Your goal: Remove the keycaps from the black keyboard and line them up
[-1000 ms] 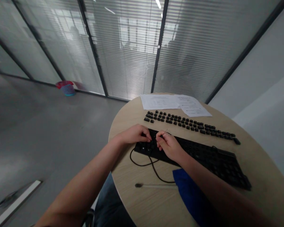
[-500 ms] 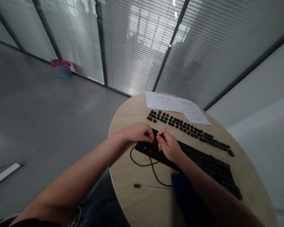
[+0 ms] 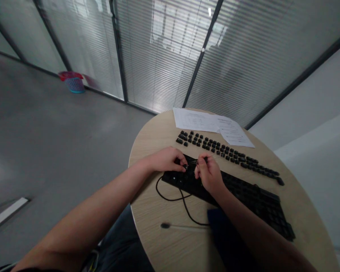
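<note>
A black keyboard [image 3: 243, 189] lies slantwise across the round table. Over its left part my left hand [image 3: 170, 158] rests with thumb and fingers curled together; a small dark piece shows at the fingertips, too small to make out. Close to its right, my right hand [image 3: 208, 172] is closed above the keys, pinching a thin wire tool [image 3: 194, 161] that looks like a keycap puller. Its fine wire ends point toward the left fingertips. Behind the keyboard, loose black keycaps [image 3: 213, 150] lie in slanting rows.
Printed sheets [image 3: 197, 120] lie at the table's [image 3: 147, 211] far edge. A black cable [image 3: 187, 209] loops in front of the keyboard. Nearer sits a thin brush-like stick with a dark tip [image 3: 166, 225], beside a dark blue object [image 3: 219, 226] partly under my right forearm. A basket [image 3: 75, 84] stands on the floor.
My right hand has moved a little to the right, away from my left hand, with the wire tool in it. The left hand has stayed nearly in place.
</note>
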Action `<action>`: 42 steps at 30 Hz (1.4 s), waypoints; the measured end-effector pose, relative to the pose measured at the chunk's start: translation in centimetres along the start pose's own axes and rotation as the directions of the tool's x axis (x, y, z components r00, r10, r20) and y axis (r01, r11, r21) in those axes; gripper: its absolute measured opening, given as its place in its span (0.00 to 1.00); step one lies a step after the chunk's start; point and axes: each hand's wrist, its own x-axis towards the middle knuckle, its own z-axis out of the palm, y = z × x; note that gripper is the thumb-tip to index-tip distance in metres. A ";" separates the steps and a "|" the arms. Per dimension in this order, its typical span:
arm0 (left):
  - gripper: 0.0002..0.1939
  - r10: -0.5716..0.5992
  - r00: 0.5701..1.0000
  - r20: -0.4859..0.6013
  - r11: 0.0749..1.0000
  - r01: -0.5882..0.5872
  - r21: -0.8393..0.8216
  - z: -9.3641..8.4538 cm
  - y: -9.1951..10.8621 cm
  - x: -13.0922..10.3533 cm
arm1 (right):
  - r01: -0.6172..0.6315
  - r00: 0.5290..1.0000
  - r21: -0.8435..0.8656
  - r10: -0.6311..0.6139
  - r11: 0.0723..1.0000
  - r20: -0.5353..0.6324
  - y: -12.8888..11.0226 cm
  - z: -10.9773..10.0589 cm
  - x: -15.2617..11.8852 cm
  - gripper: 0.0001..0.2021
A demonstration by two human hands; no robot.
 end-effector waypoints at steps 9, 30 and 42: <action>0.16 -0.115 0.969 -0.217 0.970 0.156 0.184 -3.7 1.7 1.5 | 0.080 0.939 0.210 -0.003 0.975 -0.343 -1.7 -2.7 1.5 0.19; 0.08 -0.352 0.933 0.069 0.495 0.123 0.860 -1.6 0.5 12.3 | 0.210 0.901 0.279 -0.075 0.937 -0.428 -4.3 -6.1 3.0 0.18; 0.13 -0.404 0.907 0.119 0.501 0.111 0.858 -2.4 0.6 12.6 | 0.274 0.902 0.325 -0.125 0.905 -0.412 -4.7 -6.3 2.8 0.17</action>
